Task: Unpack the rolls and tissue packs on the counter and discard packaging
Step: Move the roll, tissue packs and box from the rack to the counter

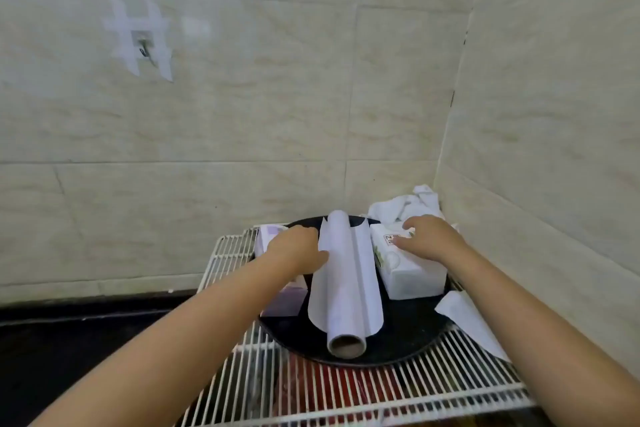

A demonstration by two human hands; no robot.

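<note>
A white paper roll with a cardboard core lies lengthwise on a black round tray, its loose sheet draped over both sides. My left hand rests on the roll's left edge, over a purple-and-white tissue pack. My right hand lies flat on a white tissue pack to the right of the roll, fingers spread. Whether the left fingers pinch the paper is hidden.
The tray sits on a white wire rack in a tiled wall corner. A crumpled white cloth lies behind the tray. A loose white sheet hangs off the tray's right side. Dark counter spreads to the left.
</note>
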